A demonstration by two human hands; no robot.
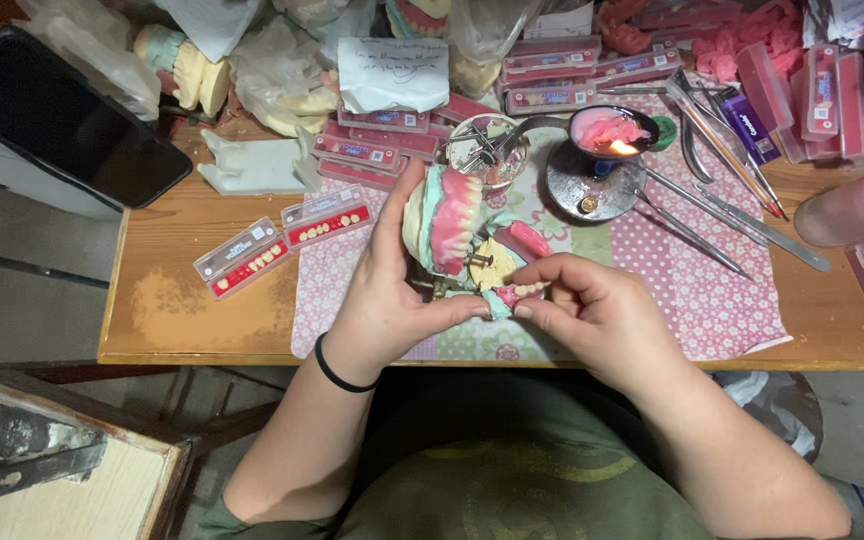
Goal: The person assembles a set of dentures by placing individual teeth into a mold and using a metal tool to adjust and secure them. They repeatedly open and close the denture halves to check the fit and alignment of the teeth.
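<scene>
Both hands on a denture model at the table's near edge.

Left hand (pixel 384 300) cradles the hinged denture model (pixel 449 222); right hand (pixel 592 305) fingertips pinch its lower pink wax rim (pixel 514 292), teeth partly set. At one o'clock, a lit burner (pixel 607 140); tooth cards (pixel 327 216) at ten.

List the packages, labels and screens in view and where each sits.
Two tooth cards: left of the left hand, clear flat cases, red strips, white labels.
Stacked tooth cards: above the pink mat, red with small labels.
Paper note: top centre, white, handwritten.
Dark screen: far left, black, blank.
Upright cases: top right, pink.
</scene>
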